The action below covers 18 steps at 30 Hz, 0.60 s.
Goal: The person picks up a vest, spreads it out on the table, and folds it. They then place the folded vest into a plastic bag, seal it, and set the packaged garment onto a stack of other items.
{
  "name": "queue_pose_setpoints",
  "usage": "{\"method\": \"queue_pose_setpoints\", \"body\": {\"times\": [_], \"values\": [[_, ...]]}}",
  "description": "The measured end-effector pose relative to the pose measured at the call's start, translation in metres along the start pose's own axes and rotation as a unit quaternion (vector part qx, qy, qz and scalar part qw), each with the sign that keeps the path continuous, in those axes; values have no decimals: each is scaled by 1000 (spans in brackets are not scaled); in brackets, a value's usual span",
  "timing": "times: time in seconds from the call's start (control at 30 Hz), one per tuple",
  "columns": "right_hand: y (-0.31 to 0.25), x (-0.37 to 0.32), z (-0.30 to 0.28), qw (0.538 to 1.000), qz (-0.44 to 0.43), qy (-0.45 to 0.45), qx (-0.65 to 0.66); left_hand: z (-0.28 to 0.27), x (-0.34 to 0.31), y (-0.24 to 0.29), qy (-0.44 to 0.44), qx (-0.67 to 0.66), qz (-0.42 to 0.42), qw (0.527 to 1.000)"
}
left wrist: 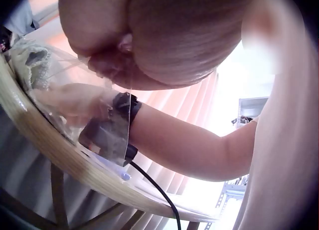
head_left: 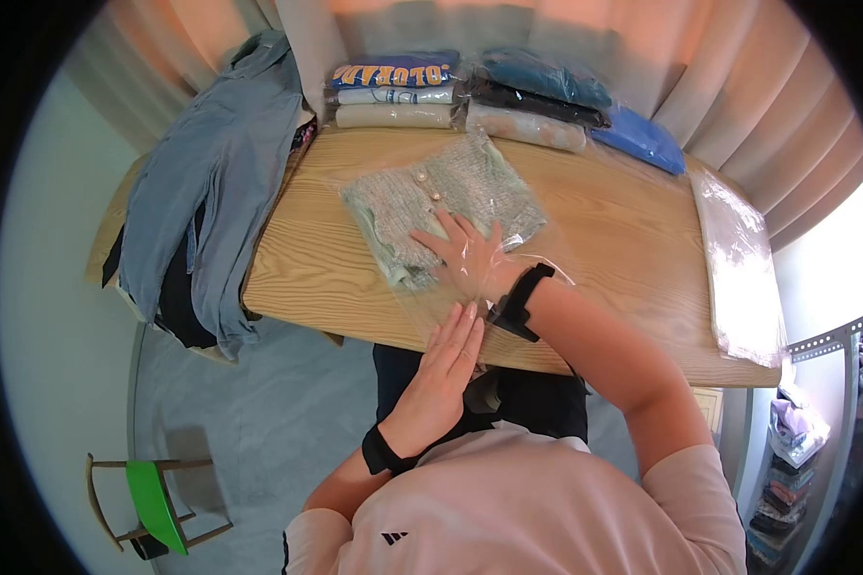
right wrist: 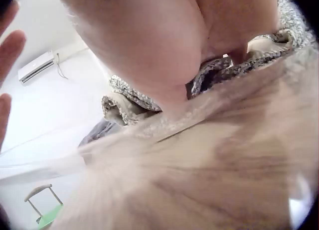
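A folded grey-green knitted garment (head_left: pixel 484 177) with round buttons lies on the table inside a clear plastic bag (head_left: pixel 422 311). My right hand (head_left: pixel 470 259) rests on the garment's near part with its fingers spread. Clear film lies over this hand, and in the left wrist view it reaches the black wristband (left wrist: pixel 124 108). Near the bag's loose front end is my left hand (head_left: pixel 441 379), its fingers straight and pointing forward, beside the right wrist. The left fingers (right wrist: pixel 12 50) show at the left edge of the right wrist view. The left palm's contact with the film is hidden.
Bagged folded clothes (head_left: pixel 393 91) are stacked along the back of the wooden table (head_left: pixel 307 259), with a blue bagged item (head_left: pixel 638 139) beside them. Blue-grey trousers (head_left: pixel 197 182) drape over the left end. Flat clear bags (head_left: pixel 734 259) lie at the right. A green-seated chair (head_left: pixel 158 503) stands lower left.
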State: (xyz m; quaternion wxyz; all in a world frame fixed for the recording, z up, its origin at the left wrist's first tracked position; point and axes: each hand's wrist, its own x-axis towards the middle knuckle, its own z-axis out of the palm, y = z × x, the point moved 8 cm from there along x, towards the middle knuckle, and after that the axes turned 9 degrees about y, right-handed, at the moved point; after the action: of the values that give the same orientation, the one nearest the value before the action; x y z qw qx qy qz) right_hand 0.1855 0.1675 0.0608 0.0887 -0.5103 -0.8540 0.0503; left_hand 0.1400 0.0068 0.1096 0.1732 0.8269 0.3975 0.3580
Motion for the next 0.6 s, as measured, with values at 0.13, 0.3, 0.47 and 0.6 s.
{"method": "queue_pose_setpoints", "body": {"times": [0.13, 0.3, 0.47, 0.6], "values": [[-2, 18, -1, 998, -7, 60, -9, -2, -2, -4, 22, -4, 7, 1000], [-16, -13, -16, 996, -50, 77, 15, -14, -5, -9, 37, -6, -4, 999], [-38, -118, -62, 920, -293, 30, 257, -37, -31, -29, 58, -13, -13, 998], [10, -146, -100, 901, -46, -147, 406, -70, -57, -40, 72, -50, 12, 996]]}}
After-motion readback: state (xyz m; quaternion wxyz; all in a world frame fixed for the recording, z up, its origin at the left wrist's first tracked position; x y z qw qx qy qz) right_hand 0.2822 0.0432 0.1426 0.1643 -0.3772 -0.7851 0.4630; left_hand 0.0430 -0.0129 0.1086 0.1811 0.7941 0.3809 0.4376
